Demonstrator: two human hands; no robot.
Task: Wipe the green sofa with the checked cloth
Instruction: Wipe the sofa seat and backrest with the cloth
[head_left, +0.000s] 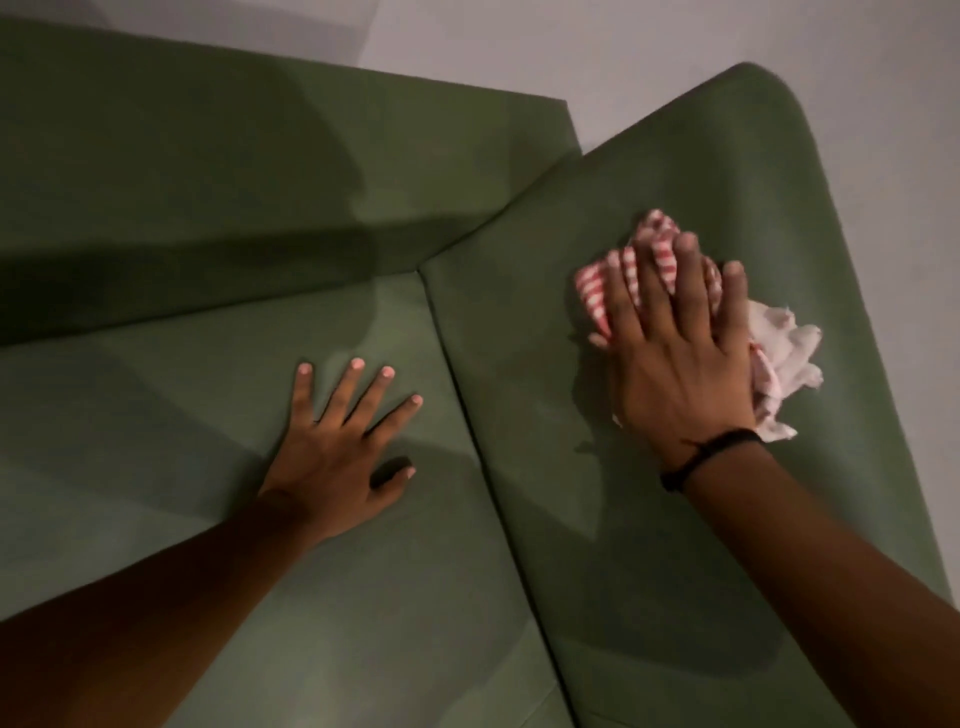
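The green sofa (218, 171) fills most of the head view, with its backrest at the upper left and a wide armrest (701, 171) on the right. A bunched red-and-white checked cloth (784, 353) lies on the armrest. My right hand (675, 358) presses flat on the cloth, fingers spread over it, with a black band on the wrist. My left hand (337, 441) rests flat on the seat cushion (156, 395), fingers apart, holding nothing.
A pale wall or floor (623, 47) shows behind the backrest and to the right of the armrest. A seam (467, 395) runs between seat cushion and armrest. Shadows of my arms fall across the cushion.
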